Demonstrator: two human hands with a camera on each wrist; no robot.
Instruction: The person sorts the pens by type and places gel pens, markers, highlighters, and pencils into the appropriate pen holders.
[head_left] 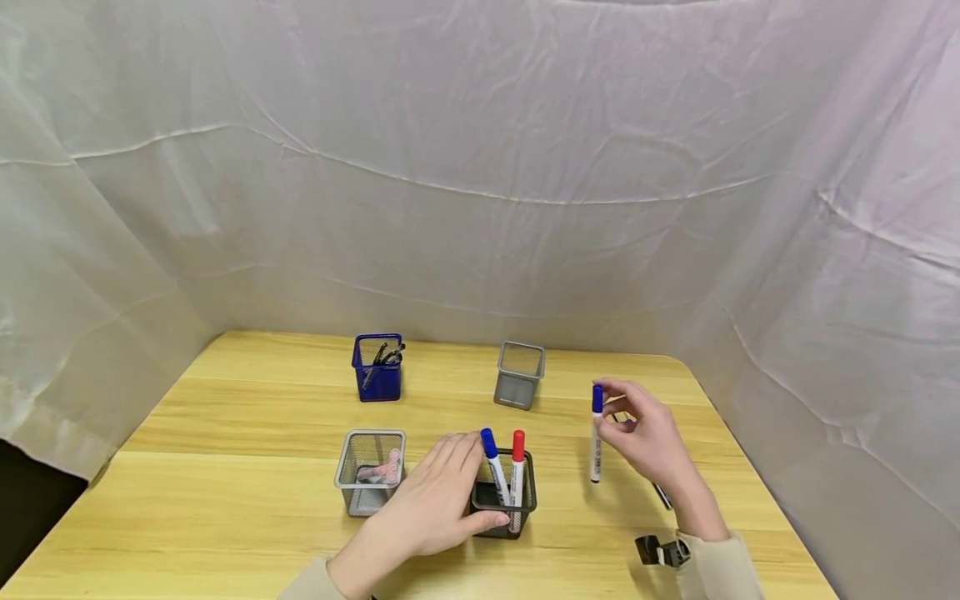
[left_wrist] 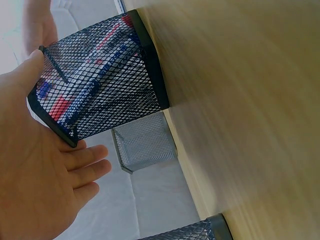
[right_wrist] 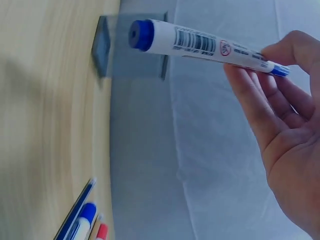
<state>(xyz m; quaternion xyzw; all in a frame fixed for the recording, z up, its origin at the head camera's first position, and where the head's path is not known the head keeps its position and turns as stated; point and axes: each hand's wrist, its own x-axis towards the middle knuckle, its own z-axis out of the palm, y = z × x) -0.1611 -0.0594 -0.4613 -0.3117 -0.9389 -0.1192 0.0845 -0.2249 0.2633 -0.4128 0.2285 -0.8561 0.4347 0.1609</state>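
Above the right part of the table, a white marker with a blue cap (head_left: 596,446) stands nearly upright in the air, its lower end pointing at the wood. The person's right hand (head_left: 647,427) pinches it near the capped end between thumb and fingers. Below that hand, the right wrist view shows a slim dark-blue pen (right_wrist: 75,209), a blue-ended white marker (right_wrist: 86,215) and a red-tipped one (right_wrist: 102,232), all partly cut off by the frame. Left of the raised marker, a black square mesh pen holder (head_left: 533,492) contains a blue-capped white marker (head_left: 497,477) and a red-capped white marker (head_left: 517,479), both upright or leaning. The left hand (head_left: 431,504) rests against this holder, fingers extended along its side and thumb across its front. Just beyond that hand sits a silver mesh holder (head_left: 341,468) with pink items (head_left: 392,467) inside. Farther back stand a blue mesh holder (head_left: 381,387) with black pens (head_left: 381,357) and a grey mesh holder (head_left: 516,389). All rest on the yellowish wood-grain table (head_left: 225,500), enclosed by pale hanging cloth (head_left: 480,233).
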